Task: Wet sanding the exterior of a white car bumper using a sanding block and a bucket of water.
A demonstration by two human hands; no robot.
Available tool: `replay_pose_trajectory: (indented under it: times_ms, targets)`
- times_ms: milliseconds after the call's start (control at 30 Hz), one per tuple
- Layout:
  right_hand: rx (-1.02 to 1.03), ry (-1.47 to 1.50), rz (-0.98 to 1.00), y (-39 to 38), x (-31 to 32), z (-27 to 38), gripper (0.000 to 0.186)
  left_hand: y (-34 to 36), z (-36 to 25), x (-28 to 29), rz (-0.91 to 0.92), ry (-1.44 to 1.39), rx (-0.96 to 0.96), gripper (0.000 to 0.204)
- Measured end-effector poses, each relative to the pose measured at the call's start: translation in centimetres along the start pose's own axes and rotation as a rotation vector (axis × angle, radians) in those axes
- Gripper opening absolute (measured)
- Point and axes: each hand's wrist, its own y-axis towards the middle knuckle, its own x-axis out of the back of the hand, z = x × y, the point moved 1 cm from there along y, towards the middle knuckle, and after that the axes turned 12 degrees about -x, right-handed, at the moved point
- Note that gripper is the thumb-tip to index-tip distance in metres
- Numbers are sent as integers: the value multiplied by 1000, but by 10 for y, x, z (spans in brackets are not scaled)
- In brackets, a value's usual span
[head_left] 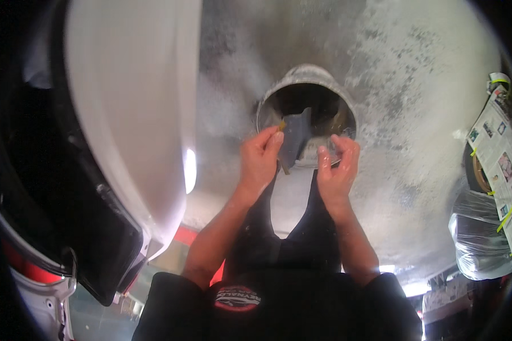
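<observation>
My left hand [261, 156] pinches a dark grey sheet [294, 136], resembling abrasive paper, with a yellowish strip at its edge. The sheet hangs over a round, pale, worn bucket [294, 73] with a dark inside. My right hand [337, 167] is at the bucket's right front rim, its wet-looking fingers curled but apart, with nothing visible in them.
A white vehicle panel [125, 108] with a black inner opening runs along the left. On the right stand a part masked with newspaper [495, 165] and tape and a plastic-wrapped item [480, 238]. The mottled grey floor [415, 125] surrounds the bucket.
</observation>
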Motion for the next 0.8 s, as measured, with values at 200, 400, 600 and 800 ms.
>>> replay_pose_trajectory:
  times_ms: [200,400,600,800]
  targets:
    - [282,75,128,-45,77,152,18,-71,-168,2,29,97,-244,27]
    - [37,479,397,-96,164,235,11,-160,-295,9,31,71,-464,26]
    - [27,516,711,-124,227,276,9,-237,-351,20,79,-109,-393,28]
    - [-59,398,989,-157,243,305,8,-296,-349,44,-10,-193,-379,31]
